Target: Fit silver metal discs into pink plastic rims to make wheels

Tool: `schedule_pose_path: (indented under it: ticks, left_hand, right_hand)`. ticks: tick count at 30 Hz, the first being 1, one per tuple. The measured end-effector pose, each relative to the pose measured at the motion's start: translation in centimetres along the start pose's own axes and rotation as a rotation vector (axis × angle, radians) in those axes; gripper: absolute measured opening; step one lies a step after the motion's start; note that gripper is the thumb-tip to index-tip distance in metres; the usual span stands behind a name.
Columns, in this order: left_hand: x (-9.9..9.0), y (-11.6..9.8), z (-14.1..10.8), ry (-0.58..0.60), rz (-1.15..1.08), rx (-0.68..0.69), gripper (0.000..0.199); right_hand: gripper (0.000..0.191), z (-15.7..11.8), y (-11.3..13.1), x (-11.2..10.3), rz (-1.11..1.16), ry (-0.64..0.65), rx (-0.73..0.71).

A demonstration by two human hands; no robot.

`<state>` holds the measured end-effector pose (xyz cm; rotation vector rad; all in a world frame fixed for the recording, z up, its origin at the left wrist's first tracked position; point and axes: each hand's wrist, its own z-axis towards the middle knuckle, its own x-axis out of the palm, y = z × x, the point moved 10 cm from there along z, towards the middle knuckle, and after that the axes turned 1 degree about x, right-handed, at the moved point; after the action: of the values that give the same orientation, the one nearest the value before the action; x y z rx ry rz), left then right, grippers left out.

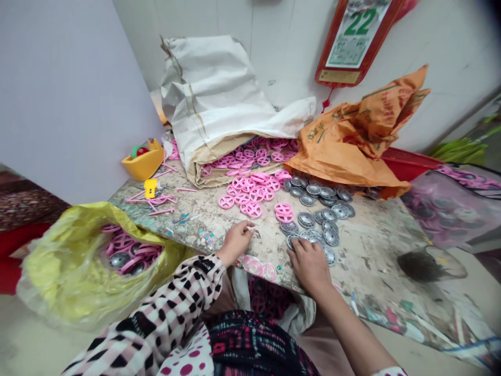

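My left hand (237, 241) rests near the table's front edge, fingers loosely bent and a little apart, with nothing visible in them. Pink spoked toy wheels (250, 196) lie in a loose heap beyond it. Over the grey discs that look like toy hubcaps (331, 236), my right hand (311, 263) is palm down. Its fingers are extended, their tips touching the nearest discs; the thumb is hidden. Just beyond this hand, a small stack of pink wheels (284, 213) sits beside the grey discs.
A white sack (219, 89) spills pink wheels; an orange bag (348, 141) lies behind the discs. Left are a yellow tape dispenser (144, 161) and pink rods (162, 200). A yellow bag (70, 261) of wheels hangs low left. A clear container (432, 262) stands right.
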<state>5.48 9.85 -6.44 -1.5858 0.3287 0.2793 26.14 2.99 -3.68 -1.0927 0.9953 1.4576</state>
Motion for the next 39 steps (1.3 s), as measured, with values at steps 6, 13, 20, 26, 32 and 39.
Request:
schedule_pose_path:
  ticks: [6,13,20,26,32,39]
  left_hand:
    - [0.2,-3.3,3.4,-0.007,0.661,0.233,0.035]
    - [1.1,-4.0,4.3,0.133,0.869,0.316,0.024]
    - [3.4,-4.4,-4.0,0.455,0.749,0.504,0.02]
    - [2.6,-2.7,-5.0,0.335,0.531,0.35,0.021]
    - [2.1,-1.8,-4.0,0.295,0.506,0.202,0.034]
    - [2.8,-2.0,-4.3,0.34,0.35,0.243,0.019]
  right_hand:
    - [0.037,0.1,-0.1,0.3,-0.101,0.0,-0.121]
    - [0.038,0.3,-5.3,-2.3,0.197,-0.174,0.174]
    - [0.038,0.0,-4.6,0.1,0.895,-0.154,0.422]
    - [0.034,1.9,3.3,2.0,0.805,0.046,0.187]
    - [0.032,1.9,4.8,1.7,0.637,0.068,0.096]
    - [0.028,0.8,3.9,2.3,0.947,0.163,0.244]
